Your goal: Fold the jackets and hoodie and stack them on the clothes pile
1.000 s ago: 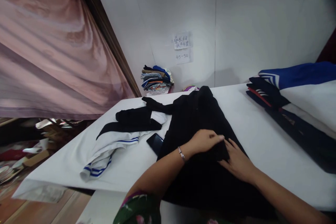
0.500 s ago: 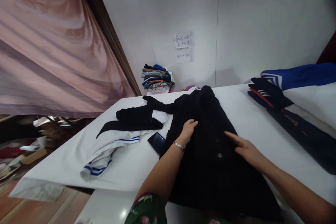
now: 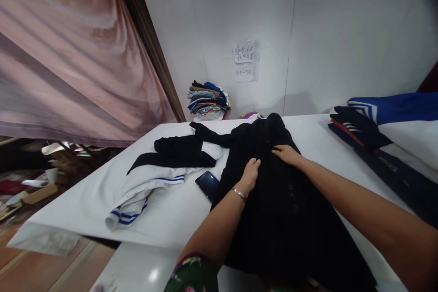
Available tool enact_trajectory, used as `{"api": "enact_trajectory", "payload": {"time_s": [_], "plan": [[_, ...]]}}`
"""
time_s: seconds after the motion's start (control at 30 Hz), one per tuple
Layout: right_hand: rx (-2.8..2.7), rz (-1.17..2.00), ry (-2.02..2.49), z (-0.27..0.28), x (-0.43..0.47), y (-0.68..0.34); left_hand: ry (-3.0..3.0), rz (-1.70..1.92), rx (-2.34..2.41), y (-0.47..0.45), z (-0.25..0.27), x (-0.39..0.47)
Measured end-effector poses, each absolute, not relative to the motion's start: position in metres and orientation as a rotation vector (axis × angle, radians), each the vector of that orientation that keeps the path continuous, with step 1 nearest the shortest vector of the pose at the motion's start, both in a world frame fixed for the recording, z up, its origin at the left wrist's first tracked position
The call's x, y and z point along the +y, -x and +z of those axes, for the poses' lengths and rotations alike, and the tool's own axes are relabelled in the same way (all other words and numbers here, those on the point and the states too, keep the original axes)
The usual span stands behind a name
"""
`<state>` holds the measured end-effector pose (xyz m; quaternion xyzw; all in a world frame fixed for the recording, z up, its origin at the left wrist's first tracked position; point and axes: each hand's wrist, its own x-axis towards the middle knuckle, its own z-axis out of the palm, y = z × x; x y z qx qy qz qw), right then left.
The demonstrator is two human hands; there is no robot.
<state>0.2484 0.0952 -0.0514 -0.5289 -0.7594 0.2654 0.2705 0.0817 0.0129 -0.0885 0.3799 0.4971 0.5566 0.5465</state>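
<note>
The coat [image 3: 280, 237] is matt black cloth, the bangle [image 3: 239, 194] shiny metal, the phone [image 3: 207, 185] glossy and smooth, the notices [image 3: 247, 51] paper, the curtain [image 3: 75, 54] cloth with a soft sheen, the wall [image 3: 345, 32] smooth.

pink curtain [image 3: 85, 50] cut off left and top, folded clothes stack [image 3: 362, 132] cut off right, purple-and-white bundle [image 3: 252, 115] mostly hidden beyond tabletop [image 3: 171, 221], clutter [image 3: 39, 194] blurred, floral sleeve [image 3: 195, 273] cropped below, black coat [image 3: 290, 246] folds too dark to tell
</note>
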Motion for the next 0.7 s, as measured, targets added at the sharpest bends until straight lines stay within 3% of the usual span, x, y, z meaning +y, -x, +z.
{"api": "enact_trajectory", "payload": {"time_s": [0.33,0.7], "plan": [[-1.958,0.937,1.504,-0.057,0.097,-0.230,-0.633,1.166,0.883,-0.085,-0.081,0.013],[-1.178,1.139,1.398,-0.044,0.087,-0.274,-0.526,1.238,1.041,-0.087,-0.076,0.014]]}}
